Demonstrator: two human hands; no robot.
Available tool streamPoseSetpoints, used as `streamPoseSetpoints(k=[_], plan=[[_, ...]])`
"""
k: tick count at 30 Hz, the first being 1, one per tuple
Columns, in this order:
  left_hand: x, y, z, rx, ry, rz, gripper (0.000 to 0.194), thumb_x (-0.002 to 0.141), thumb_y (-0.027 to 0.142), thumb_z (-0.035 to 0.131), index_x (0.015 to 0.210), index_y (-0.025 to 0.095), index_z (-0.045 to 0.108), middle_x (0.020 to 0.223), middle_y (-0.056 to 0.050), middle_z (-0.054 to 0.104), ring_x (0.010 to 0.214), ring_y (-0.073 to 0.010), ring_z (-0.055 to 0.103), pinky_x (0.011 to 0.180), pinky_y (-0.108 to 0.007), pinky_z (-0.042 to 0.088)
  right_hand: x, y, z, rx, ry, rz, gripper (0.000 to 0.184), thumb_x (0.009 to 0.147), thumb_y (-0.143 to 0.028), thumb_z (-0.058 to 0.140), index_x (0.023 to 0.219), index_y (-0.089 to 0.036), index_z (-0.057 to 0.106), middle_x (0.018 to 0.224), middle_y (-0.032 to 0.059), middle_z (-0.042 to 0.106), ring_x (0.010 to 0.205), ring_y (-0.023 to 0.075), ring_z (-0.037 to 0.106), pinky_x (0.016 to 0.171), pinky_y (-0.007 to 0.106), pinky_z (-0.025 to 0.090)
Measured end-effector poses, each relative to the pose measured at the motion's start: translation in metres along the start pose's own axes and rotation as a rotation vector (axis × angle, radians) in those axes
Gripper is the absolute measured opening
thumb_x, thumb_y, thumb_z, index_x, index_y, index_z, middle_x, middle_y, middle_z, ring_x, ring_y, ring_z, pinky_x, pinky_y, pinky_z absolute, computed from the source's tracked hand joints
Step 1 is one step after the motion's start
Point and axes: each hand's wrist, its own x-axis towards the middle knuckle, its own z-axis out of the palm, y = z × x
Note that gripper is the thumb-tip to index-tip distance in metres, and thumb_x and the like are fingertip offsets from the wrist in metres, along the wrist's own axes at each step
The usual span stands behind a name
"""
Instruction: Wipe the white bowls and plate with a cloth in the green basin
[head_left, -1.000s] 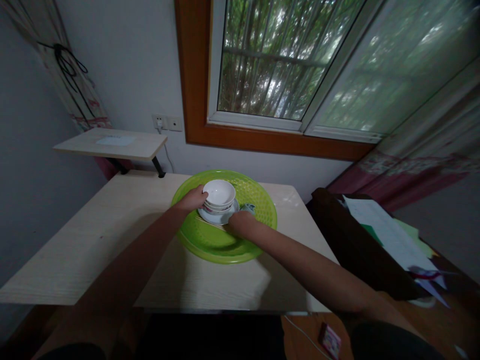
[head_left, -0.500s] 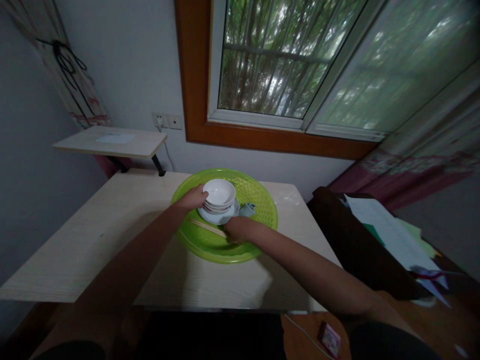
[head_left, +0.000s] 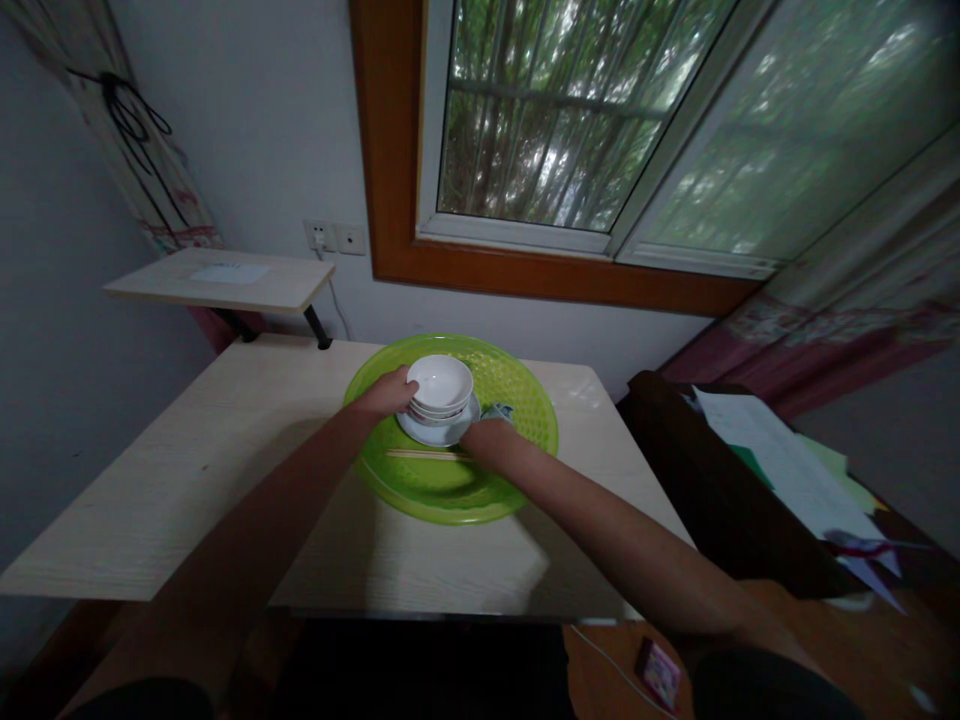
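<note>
A round green plastic basket (head_left: 517, 385) sits on the pale wooden table (head_left: 210, 450). Inside it a stack of white bowls (head_left: 442, 385) rests on a white saucer (head_left: 435, 432). My left hand (head_left: 386, 392) grips the left rim of the bowl stack, fingers curled. My right hand (head_left: 487, 443) is closed on one end of a pair of wooden chopsticks (head_left: 420, 454), which lie level across the basket in front of the saucer. A small grey-blue cloth (head_left: 498, 410) peeks out just behind my right hand.
A small raised shelf (head_left: 217, 282) stands at the table's back left under a wall socket (head_left: 334, 238). A window fills the wall behind. To the right is a dark cabinet with papers (head_left: 765, 455) on it. A small pink packet (head_left: 658, 674) lies on the floor.
My right hand drew the chopsticks out from beside the saucer and swung them from a slant to lie level. My left hand stayed on the bowls.
</note>
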Motion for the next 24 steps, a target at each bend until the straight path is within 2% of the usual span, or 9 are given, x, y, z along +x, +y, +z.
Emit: streamPoseSetpoints(k=[5,11,18,24], plan=[[-0.001,0.002,0.0,-0.024,-0.021,-0.039,0.037,0.091,0.026,0.052,0.124,0.012,0.062,0.109,-0.015,0.073,0.086,-0.0213,0.07,0.074,-0.028,0.055,-0.008,-0.001,-0.011,-0.043,-0.036,-0.002,0.028,0.094,-0.014,0.051,0.107,-0.009,0.075,0.104,0.0231,0.075,0.102,0.0345,0.073,0.085,0.045,0.058],[0.0,0.001,0.0,-0.03,-0.021,-0.026,0.039,0.091,0.026,0.053,0.126,0.011,0.062,0.108,-0.015,0.074,0.087,-0.0213,0.07,0.076,-0.028,0.055,-0.006,0.0,-0.011,-0.014,-0.059,-0.033,0.028,0.096,-0.021,0.052,0.11,-0.012,0.074,0.108,0.0207,0.075,0.103,0.0335,0.073,0.084,0.043,0.058],[-0.002,0.002,-0.001,-0.006,-0.016,-0.019,0.039,0.089,0.025,0.052,0.125,0.011,0.062,0.107,-0.014,0.074,0.087,-0.0213,0.07,0.077,-0.028,0.054,-0.004,0.001,-0.004,0.026,0.013,-0.016,0.038,0.099,-0.031,0.051,0.128,-0.014,0.066,0.115,0.0206,0.073,0.104,0.0334,0.072,0.086,0.043,0.057],[-0.003,0.004,-0.003,0.025,-0.021,-0.032,0.039,0.09,0.025,0.051,0.125,0.013,0.062,0.108,-0.013,0.074,0.086,-0.0222,0.071,0.081,-0.031,0.054,-0.002,-0.001,0.0,0.006,-0.015,0.007,0.032,0.098,-0.026,0.049,0.117,-0.012,0.071,0.114,0.0218,0.073,0.104,0.033,0.072,0.085,0.042,0.057]])
